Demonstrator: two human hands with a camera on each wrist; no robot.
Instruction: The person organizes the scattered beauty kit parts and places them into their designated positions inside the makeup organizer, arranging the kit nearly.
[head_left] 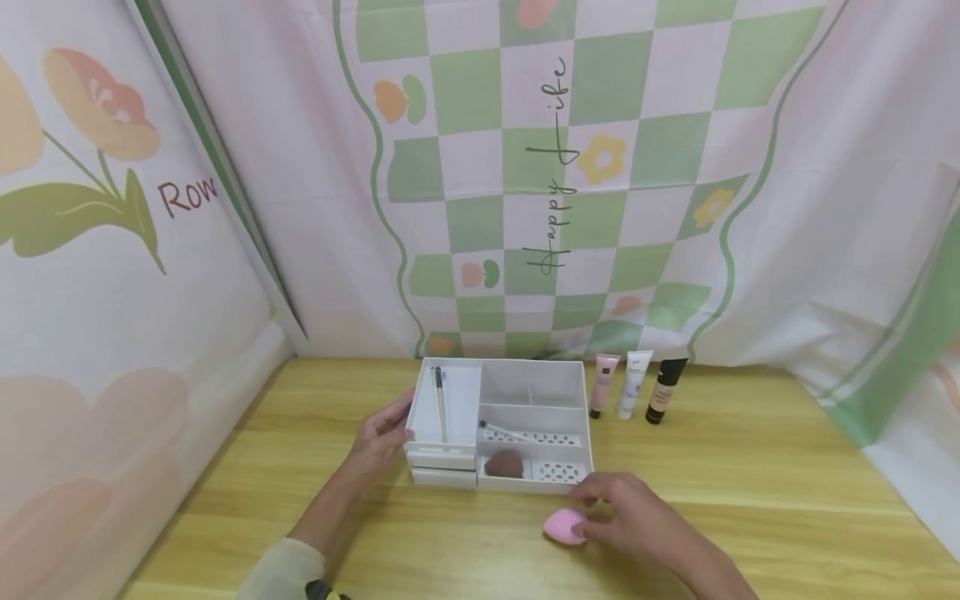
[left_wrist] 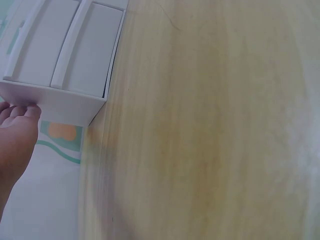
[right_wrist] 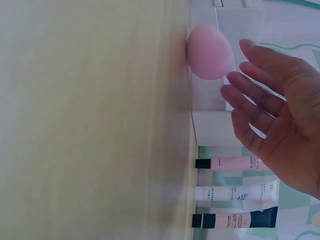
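Note:
A white desk organizer point(head_left: 531, 485) with drawers and compartments stands on the wooden table. My left hand point(head_left: 380, 433) rests against its left side; in the left wrist view, its fingertips point(left_wrist: 31, 111) touch the side wall. In front of the organizer's right corner lies a pink makeup sponge point(head_left: 564, 527). My right hand point(head_left: 626, 518) reaches over it from the right. The right wrist view shows this hand's fingers point(right_wrist: 260, 100) spread and slightly bent beside the sponge point(right_wrist: 210, 52), not wrapped round it.
Inside the organizer are thin brushes point(head_left: 439, 404), a short thin stick point(head_left: 504, 431) and a brown sponge point(head_left: 505, 463). Right of it stand a pink tube point(head_left: 603, 385), a white tube point(head_left: 634, 385) and a black-and-beige tube point(head_left: 664, 392). A printed curtain point(head_left: 540, 208) hangs behind the table.

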